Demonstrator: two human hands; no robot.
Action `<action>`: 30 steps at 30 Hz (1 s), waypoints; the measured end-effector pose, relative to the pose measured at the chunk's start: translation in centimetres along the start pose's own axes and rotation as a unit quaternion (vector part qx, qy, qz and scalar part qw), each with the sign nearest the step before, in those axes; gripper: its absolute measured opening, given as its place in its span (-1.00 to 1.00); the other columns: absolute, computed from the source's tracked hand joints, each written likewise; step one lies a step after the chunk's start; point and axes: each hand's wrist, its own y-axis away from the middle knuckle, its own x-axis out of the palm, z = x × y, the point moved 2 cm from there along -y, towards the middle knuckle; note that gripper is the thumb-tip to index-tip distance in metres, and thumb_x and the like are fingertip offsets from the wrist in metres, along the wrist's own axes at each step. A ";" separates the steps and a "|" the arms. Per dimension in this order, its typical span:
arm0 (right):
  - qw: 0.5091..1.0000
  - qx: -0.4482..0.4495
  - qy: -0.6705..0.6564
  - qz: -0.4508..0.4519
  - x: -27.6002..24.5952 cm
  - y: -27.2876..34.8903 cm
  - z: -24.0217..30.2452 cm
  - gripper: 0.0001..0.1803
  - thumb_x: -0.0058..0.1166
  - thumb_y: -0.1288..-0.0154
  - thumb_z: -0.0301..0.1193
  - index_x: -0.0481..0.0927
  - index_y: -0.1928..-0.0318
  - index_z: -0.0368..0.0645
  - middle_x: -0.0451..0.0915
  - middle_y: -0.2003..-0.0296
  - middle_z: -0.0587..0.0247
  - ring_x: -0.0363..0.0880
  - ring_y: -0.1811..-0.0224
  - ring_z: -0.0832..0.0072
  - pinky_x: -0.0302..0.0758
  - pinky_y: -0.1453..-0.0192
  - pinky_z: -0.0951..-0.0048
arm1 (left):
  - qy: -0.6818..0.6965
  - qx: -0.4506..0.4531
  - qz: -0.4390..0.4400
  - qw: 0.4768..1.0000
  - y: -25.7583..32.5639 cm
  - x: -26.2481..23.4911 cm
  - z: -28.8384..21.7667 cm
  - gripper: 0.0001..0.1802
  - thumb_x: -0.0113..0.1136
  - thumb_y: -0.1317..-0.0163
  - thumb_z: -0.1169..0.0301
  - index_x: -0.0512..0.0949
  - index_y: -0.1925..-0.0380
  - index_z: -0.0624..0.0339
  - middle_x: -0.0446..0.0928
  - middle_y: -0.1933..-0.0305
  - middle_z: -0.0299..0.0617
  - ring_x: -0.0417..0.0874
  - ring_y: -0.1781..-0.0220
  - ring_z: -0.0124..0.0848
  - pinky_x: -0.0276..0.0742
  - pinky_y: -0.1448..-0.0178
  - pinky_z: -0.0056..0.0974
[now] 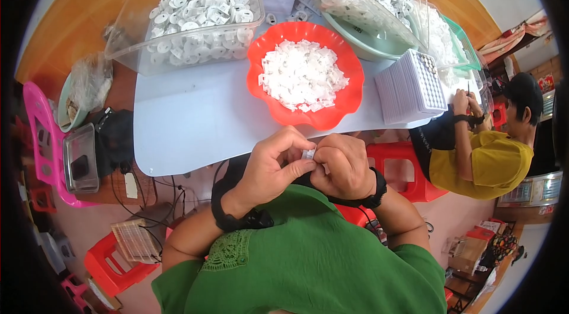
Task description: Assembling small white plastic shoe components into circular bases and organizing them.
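Observation:
Close in front of my chest, just off the table's near edge, my two hands meet at a small white plastic part (308, 153). My left hand (274, 160) pinches it between thumb and forefinger. Curled against its other side is my right hand (344, 166), whose fingertips are partly hidden, so what they grip cannot be made out. Right beyond the hands stands a red scalloped bowl (259, 47) heaped with small white plastic pieces (302, 74). A clear bin (127, 47) at the back left holds many round white parts (201, 9).
A stack of white trays (403, 92) stands right of the bowl. Behind it, another clear bin (388, 18) tilts over a pale green basin (373, 47). At the right, a person in a yellow shirt (492, 163) works at the table (178, 130). A pink chair (44, 136) is left.

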 end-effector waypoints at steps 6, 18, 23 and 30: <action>0.999 0.033 -0.040 0.003 -0.6 -0.2 0.3 -0.75 0.10 0.22 -0.68 0.38 0.44 -0.23 0.38 0.57 0.22 0.38 0.67 0.35 0.31 0.66 0.38 | 0.111 -0.049 0.003 0.993 0.0 0.6 -0.6 -0.78 0.25 -0.20 0.50 0.50 0.17 0.30 0.43 0.27 -0.34 0.43 0.32 -0.63 0.41 0.24 -0.49; 0.985 0.124 -0.122 0.017 -0.6 0.2 0.0 -0.74 0.09 0.17 -0.70 0.37 0.42 -0.20 0.37 0.58 0.19 0.40 0.66 0.27 0.30 0.64 0.33 | 0.134 -0.063 -0.055 0.987 -0.4 1.3 -0.5 -0.54 0.34 -0.13 0.25 0.43 0.10 0.31 0.50 0.33 -0.31 0.46 0.39 -0.63 0.44 0.33 -0.54; 0.983 0.131 -0.129 0.017 -0.8 0.4 0.1 -0.73 0.08 0.18 -0.70 0.37 0.41 -0.20 0.37 0.57 0.19 0.39 0.66 0.26 0.30 0.63 0.32 | 0.149 -0.071 -0.056 0.985 -0.2 1.5 -0.6 -0.60 0.33 -0.14 0.32 0.45 0.12 0.31 0.49 0.30 -0.31 0.46 0.34 -0.61 0.43 0.27 -0.52; 0.997 0.060 -0.044 -0.020 -0.5 1.2 0.0 -0.73 0.07 0.24 -0.70 0.37 0.43 -0.22 0.36 0.59 0.20 0.37 0.68 0.30 0.30 0.65 0.34 | 0.086 -0.052 0.007 0.995 -0.5 1.2 -0.2 -0.78 0.22 -0.21 0.55 0.47 0.16 0.31 0.44 0.28 -0.35 0.43 0.31 -0.67 0.41 0.24 -0.52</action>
